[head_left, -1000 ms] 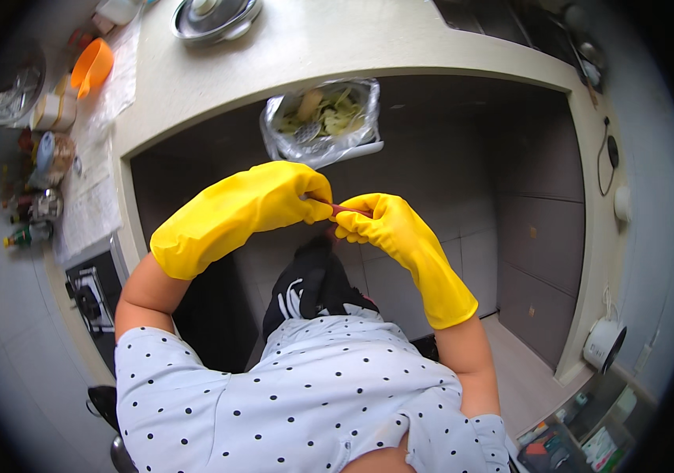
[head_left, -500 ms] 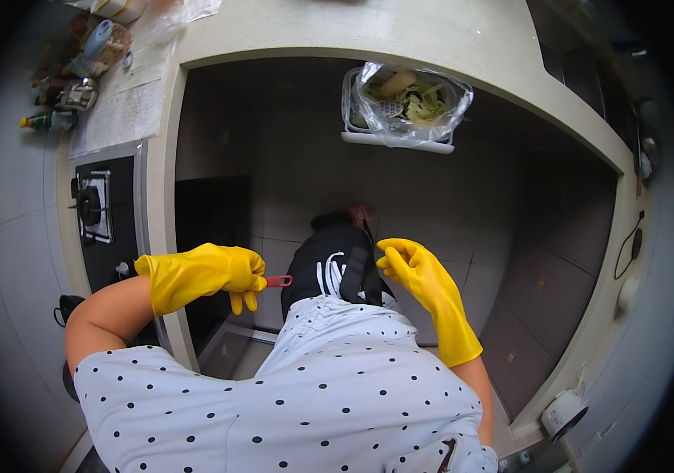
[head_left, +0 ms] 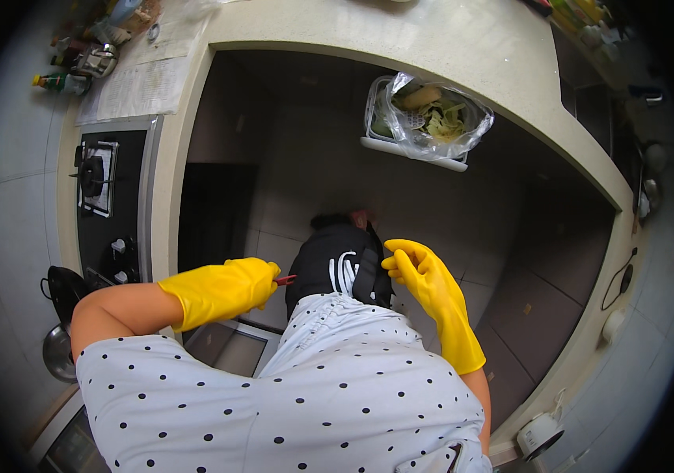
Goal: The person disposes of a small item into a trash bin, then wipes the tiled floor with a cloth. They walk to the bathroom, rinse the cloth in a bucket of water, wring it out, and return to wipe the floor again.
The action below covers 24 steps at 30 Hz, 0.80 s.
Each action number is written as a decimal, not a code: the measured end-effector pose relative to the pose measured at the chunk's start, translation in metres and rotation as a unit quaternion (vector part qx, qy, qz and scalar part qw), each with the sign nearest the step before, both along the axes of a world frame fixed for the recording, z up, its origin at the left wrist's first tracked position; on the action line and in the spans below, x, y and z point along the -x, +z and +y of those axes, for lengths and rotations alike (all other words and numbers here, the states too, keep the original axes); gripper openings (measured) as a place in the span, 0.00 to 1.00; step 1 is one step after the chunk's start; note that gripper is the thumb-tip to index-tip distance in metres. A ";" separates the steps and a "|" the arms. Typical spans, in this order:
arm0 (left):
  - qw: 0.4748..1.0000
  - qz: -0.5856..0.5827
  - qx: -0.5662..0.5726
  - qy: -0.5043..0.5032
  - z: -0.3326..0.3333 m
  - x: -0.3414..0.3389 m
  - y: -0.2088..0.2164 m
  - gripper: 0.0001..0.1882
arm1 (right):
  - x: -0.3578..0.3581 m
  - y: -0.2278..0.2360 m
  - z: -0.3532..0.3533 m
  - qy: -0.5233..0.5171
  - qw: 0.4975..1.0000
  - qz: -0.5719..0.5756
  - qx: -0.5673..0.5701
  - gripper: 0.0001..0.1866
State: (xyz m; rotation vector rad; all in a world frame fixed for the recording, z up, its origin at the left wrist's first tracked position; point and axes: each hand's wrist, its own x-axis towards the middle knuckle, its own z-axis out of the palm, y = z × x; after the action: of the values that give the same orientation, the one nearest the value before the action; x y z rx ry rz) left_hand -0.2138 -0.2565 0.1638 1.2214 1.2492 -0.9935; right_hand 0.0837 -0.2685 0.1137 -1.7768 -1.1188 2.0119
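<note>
Both my hands wear long yellow rubber gloves. My left hand point(head_left: 230, 292) is closed around a small red-handled tool point(head_left: 285, 280). Only the handle's end sticks out past the fingers, beside my black trousers point(head_left: 325, 256), and the rest is hidden in the glove. To the right of the trousers hangs my right hand point(head_left: 428, 276), its fingers loosely bent and apart with nothing visible in them. Farther ahead, a white bin point(head_left: 414, 154) lined with a clear plastic bag point(head_left: 475, 130) is fixed at the counter, holding vegetable scraps point(head_left: 441, 120).
A pale counter point(head_left: 290, 31) curves around me. On the left are a gas hob point(head_left: 94, 177), a black wok point(head_left: 65, 293) and a metal pan point(head_left: 59, 355). Bottles point(head_left: 61, 83) crowd the far left corner. A white kettle-like appliance point(head_left: 539, 435) stands at the lower right.
The view has swung, so the bin sits farther right and more of the hob and pans shows. My left hand has turned, leaving less of the red handle visible. My right hand stays nearly still.
</note>
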 end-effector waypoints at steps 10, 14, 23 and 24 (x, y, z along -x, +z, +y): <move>0.973 -0.029 -0.226 -0.046 -0.065 0.004 -0.106 0.14 | -0.001 -0.002 0.007 -0.032 0.999 0.029 -0.003 0.20; 0.994 0.011 -0.005 0.107 -0.021 -0.015 -0.072 0.15 | -0.009 -0.009 0.002 -0.041 0.998 0.050 -0.011 0.18; 0.994 -0.082 -0.068 -0.007 -0.021 0.018 -0.115 0.15 | -0.052 -0.018 -0.043 -0.236 0.969 0.068 -0.014 0.19; 0.994 -0.078 -0.065 0.026 -0.017 0.018 -0.121 0.16 | -0.058 -0.022 -0.054 -0.259 0.964 0.063 -0.009 0.20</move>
State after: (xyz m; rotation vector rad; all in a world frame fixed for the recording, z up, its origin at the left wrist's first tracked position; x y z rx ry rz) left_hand -0.2314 -0.2731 0.0429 1.3346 1.2309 -0.7732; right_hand 0.1412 -0.3225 0.0913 -1.6799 -0.5514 1.7526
